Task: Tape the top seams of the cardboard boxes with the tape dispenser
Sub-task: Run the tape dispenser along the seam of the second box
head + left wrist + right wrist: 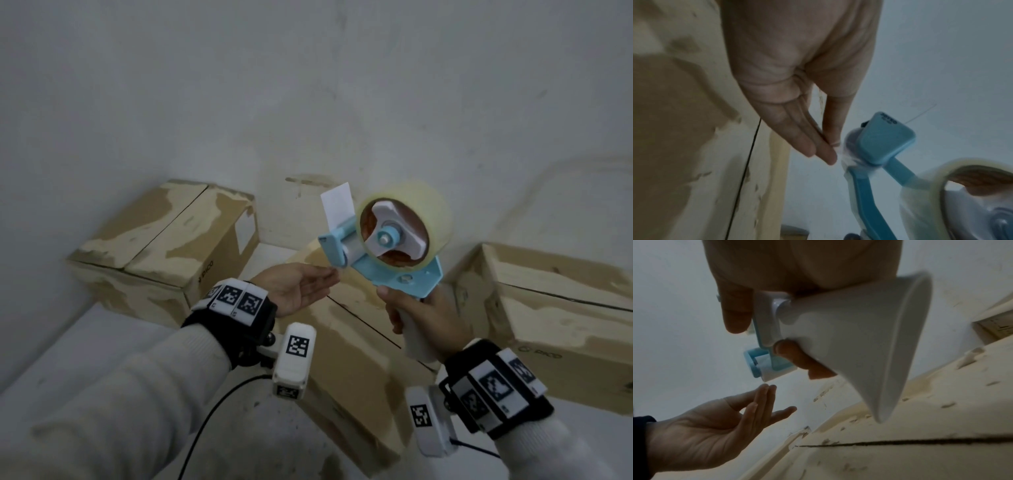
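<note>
My right hand (424, 318) grips the white handle (849, 337) of a blue tape dispenser (397, 274) and holds it up in the air, its clear tape roll (435, 212) on top. A white flap (337, 202) sticks up from the front of the dispenser. My left hand (330, 275) reaches in palm up, its straight fingertips (828, 158) touching the loose tape end at the blue roller head (885, 138). Three worn cardboard boxes lie below: one at the left (164, 236), one under the hands (349, 342) with a dark top seam, one at the right (561, 301).
A stained white wall (308, 85) stands close behind the boxes. Pale floor (68, 359) shows at the lower left. A black cable (212, 411) runs down from my left wrist camera across the floor.
</note>
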